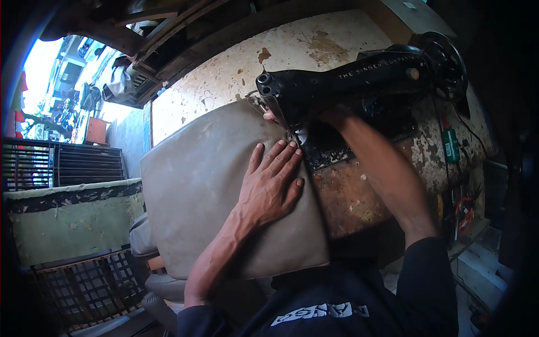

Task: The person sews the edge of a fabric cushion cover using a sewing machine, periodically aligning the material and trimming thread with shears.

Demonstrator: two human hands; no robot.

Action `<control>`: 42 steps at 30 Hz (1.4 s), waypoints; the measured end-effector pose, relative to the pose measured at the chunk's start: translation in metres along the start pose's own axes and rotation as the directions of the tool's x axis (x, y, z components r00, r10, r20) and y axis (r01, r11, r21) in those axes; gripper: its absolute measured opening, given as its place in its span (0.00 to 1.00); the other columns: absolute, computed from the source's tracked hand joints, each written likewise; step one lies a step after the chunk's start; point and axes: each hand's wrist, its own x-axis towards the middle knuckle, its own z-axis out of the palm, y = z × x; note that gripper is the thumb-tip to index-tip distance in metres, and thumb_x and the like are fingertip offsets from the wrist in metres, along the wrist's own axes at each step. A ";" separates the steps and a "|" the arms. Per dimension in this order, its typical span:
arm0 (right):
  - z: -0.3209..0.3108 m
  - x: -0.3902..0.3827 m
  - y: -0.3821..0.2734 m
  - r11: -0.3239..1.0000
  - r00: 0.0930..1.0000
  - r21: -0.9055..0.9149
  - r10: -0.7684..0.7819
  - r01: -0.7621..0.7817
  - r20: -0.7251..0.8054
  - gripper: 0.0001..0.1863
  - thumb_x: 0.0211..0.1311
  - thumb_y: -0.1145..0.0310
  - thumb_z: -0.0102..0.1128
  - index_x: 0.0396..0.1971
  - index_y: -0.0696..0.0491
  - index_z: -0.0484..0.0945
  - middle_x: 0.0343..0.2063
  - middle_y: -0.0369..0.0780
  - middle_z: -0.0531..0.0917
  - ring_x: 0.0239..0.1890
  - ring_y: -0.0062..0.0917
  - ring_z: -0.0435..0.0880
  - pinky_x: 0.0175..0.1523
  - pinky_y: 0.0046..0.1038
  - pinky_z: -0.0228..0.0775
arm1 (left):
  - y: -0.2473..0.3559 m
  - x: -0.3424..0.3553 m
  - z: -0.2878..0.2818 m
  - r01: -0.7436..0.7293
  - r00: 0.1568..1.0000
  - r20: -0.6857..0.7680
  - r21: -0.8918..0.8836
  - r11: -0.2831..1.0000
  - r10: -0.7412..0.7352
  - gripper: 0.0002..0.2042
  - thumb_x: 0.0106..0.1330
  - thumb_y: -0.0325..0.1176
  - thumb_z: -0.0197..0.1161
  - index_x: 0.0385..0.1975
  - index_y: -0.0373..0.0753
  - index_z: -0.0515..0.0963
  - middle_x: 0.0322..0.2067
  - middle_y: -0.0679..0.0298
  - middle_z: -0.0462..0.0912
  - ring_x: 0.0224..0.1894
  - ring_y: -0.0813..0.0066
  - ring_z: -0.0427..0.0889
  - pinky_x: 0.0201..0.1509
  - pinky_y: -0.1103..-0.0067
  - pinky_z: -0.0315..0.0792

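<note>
A large grey-brown sheet of leather-like material (193, 168) lies under the needle end of a black sewing machine (337, 84). My left hand (272, 180) rests flat on the sheet, its fingers stretched toward the presser foot and lying just in front of it. My right arm reaches under the machine's arm, so most of my right hand (335, 117) is hidden behind it. One fingertip shows beyond the needle bar, close to the sheet's far edge. What the right fingers do cannot be made out.
The worn table (359, 208) has peeling paint and stains. A handwheel (449, 67) stands at the machine's right end. Farther right are a small green bottle (451, 143) and a red cable loop (465, 213). A dark metal grille (64, 163) and a greenish panel (76, 227) stand at the left.
</note>
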 end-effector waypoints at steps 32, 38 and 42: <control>0.008 0.047 0.014 0.753 0.776 0.299 -0.628 0.586 0.061 0.12 0.68 0.60 0.65 0.41 0.52 0.85 0.32 0.38 0.88 0.34 0.23 0.88 0.41 0.30 0.79 | -0.012 0.005 -0.002 -0.001 0.999 -0.046 -0.011 1.000 0.000 0.29 0.69 0.40 0.59 0.70 0.39 0.73 0.69 0.54 0.74 0.77 0.56 0.64 0.83 0.53 0.45; 0.008 0.051 0.014 0.734 0.763 0.341 -0.643 0.588 0.069 0.11 0.67 0.61 0.67 0.40 0.52 0.85 0.33 0.37 0.88 0.35 0.23 0.87 0.41 0.28 0.78 | -0.018 0.009 -0.005 -0.020 0.997 -0.071 0.008 1.000 0.021 0.29 0.68 0.40 0.62 0.68 0.36 0.73 0.61 0.51 0.76 0.74 0.53 0.67 0.80 0.50 0.51; 0.007 0.055 0.018 0.708 0.751 0.394 -0.657 0.586 0.062 0.10 0.66 0.62 0.67 0.39 0.53 0.85 0.33 0.36 0.87 0.35 0.22 0.87 0.42 0.28 0.78 | -0.018 0.013 -0.005 -0.010 0.998 -0.059 -0.013 1.000 0.009 0.29 0.66 0.38 0.62 0.69 0.39 0.74 0.62 0.49 0.75 0.69 0.54 0.72 0.82 0.52 0.48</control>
